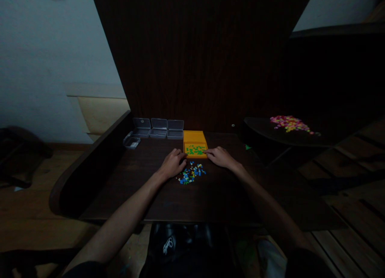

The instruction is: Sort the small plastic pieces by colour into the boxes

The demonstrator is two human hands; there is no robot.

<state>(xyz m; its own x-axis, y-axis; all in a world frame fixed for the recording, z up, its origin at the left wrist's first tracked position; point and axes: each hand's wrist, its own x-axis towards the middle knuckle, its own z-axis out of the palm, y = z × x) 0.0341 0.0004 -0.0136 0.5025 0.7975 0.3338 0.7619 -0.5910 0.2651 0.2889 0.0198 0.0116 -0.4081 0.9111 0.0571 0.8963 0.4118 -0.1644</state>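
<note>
A yellow box [195, 136] stands on the dark table with its lid tipped back, and green pieces [195, 150] lie spread in its tray. At the tray's front left corner is my left hand [173, 163], fingers bent against the edge and thumb toward the middle. My right hand [220, 156] reaches the opposite edge from the right, its fingertips closed on the box's side. Between my forearms, just in front of the box, lies a loose pile of small blue, white, yellow and green pieces [191, 173]. The undersides of my fingers are hidden.
Several clear plastic cases [158, 132] with raised lids line the back left, with a smaller one [131, 142] in front. Pink and yellow pieces [290, 124] are heaped on a raised shelf at right. A wooden side panel [87, 161] bounds the table's left.
</note>
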